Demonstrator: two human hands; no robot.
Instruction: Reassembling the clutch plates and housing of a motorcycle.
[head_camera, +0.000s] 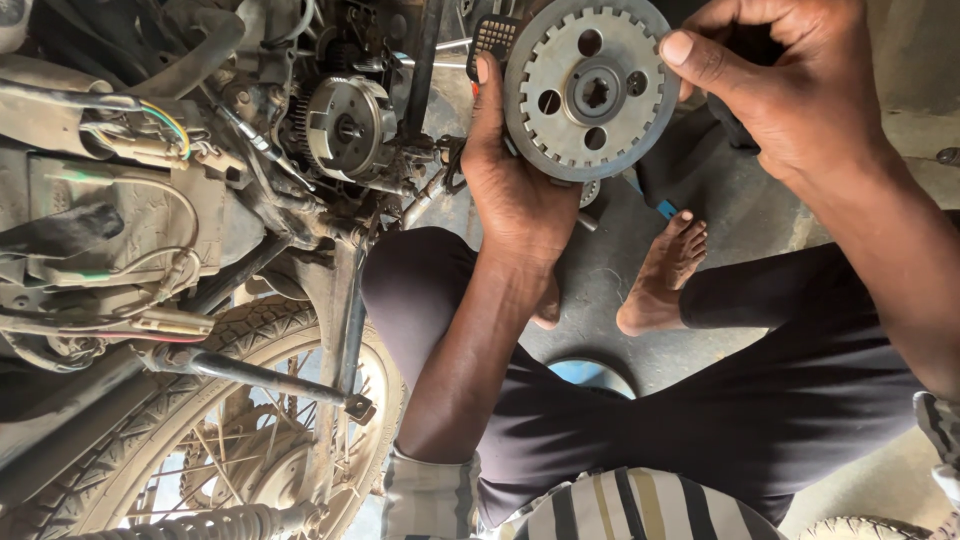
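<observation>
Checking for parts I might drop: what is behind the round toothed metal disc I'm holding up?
Behind the round toothed metal disc show grey concrete floor, a blue-tipped tool and a dark gridded part. The disc and both hands cover the rest.

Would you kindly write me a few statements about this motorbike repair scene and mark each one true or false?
1. Both hands hold the round toothed metal disc. True: the left hand is under it and the right hand is at its edge.
2. The disc is solid, with no holes. False: it has several round holes and a splined centre hole.
3. The person is barefoot. True: a bare foot rests on the concrete floor.
4. The spoked wheel has no tyre. False: a treaded tyre is on it.
5. The disc is mounted on the engine. False: it is held apart from it.
</observation>
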